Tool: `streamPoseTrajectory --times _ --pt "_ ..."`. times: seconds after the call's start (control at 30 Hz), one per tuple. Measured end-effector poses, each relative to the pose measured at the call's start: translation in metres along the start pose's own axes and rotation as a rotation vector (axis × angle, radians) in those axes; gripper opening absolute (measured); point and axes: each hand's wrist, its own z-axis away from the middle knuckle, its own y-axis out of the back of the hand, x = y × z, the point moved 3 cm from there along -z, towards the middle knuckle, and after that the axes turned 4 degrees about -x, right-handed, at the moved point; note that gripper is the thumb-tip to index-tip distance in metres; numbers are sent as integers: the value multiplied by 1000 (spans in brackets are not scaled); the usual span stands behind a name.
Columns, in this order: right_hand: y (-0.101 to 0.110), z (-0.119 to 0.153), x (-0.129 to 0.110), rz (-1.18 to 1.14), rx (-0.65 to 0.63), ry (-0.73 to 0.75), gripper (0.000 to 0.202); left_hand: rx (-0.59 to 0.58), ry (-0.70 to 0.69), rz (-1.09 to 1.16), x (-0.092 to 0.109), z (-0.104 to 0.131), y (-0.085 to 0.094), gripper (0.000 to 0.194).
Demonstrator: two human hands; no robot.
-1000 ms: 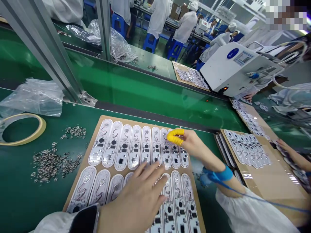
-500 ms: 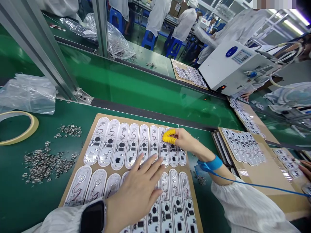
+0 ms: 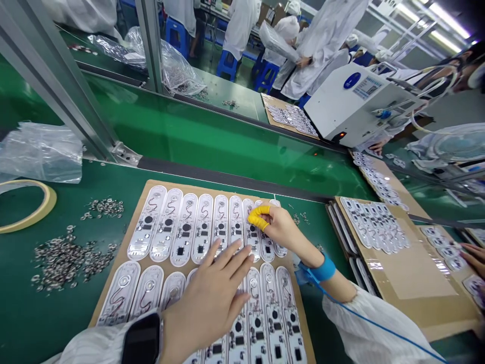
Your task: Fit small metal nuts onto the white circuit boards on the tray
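Note:
Two rows of white oval housings, fitted with circuit boards and thin red and black wires, lie on a cardboard sheet. My left hand rests palm down over the middle of both rows, fingers spread, holding nothing visible. At the right part of the far row, my right hand has its yellow-covered thumb and finger pinched together over the upper part of one housing. Whatever sits between those fingertips is hidden. A blue wrist strap with a cord is round my right wrist.
Small round metal parts lie heaped at left, near a tape roll and plastic bag. Stacked cardboard with more housings stands right, near another person's hand. A green barrier and white machine stand beyond.
The view has shifted slightly. My right hand's fingers have curled closer over the same area, while my left hand stays in place. A person in the background has moved left carrying a plastic-wrapped bundle.

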Motion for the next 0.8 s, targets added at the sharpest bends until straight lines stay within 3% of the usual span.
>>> streamPoseTrajectory --times 0.4,0.5,0.63,0.7,0.8 --pt "-3 1 1 63 61 -11 15 32 1 -36 -1 0 -4 53" --pt "19 0 13 80 138 -76 18 65 -7 -88 -1 2 -5 53" --pt "68 7 49 195 327 -294 22 215 -90 -215 9 13 8 61" --pt "82 9 66 244 310 -386 16 278 -184 -275 19 23 18 62" --pt "87 8 82 271 236 -448 9 387 -310 -379 32 39 28 60"
